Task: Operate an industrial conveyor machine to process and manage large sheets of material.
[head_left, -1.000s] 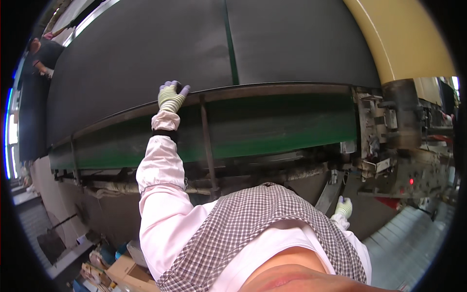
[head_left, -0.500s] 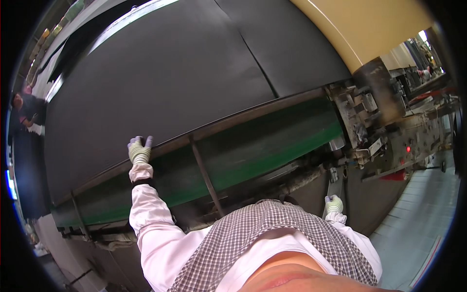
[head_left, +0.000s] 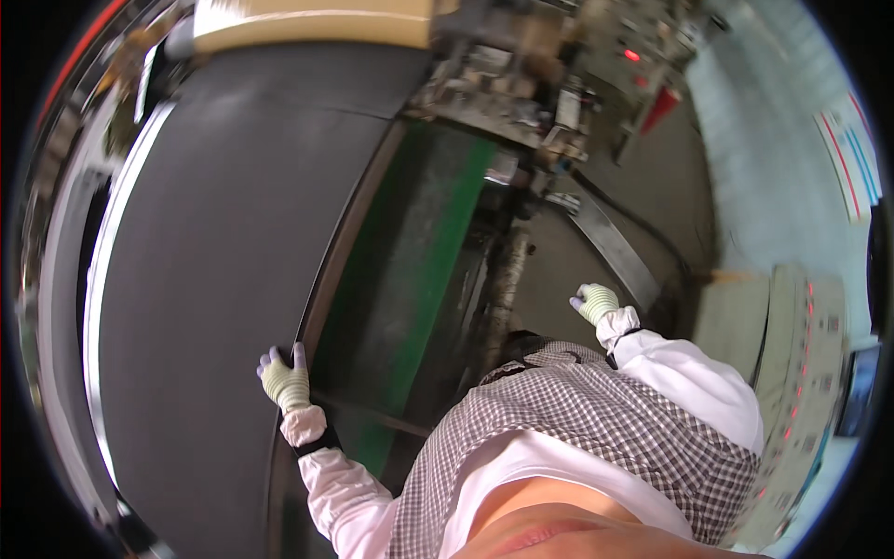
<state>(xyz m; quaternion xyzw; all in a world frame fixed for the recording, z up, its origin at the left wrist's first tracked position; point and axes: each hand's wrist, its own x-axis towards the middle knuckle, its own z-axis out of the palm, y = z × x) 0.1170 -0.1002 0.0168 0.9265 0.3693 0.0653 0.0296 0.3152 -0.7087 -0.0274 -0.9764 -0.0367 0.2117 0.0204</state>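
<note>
A wide black sheet stretches away on the left, lying flat with a long straight edge along a brown rail. My left hand, in a striped pale glove with purple fingertips, rests at that edge; its fingers and thumb are spread, gripping nothing. Off to the right, my right hand wears a matching glove and hangs in the air near a flat metal bar. Its fingers are curled in, and I see nothing held in them.
Below the rail runs a dark belt with a green band. A large tan roll lies across the far end, beside blurred machine parts. A control cabinet with red lights stands at the right, beyond a dark hose.
My view has swung right, bringing the cabinet into sight. My left hand stays by the sheet's edge, fingers still spread. My right hand has lifted away from my side.
</note>
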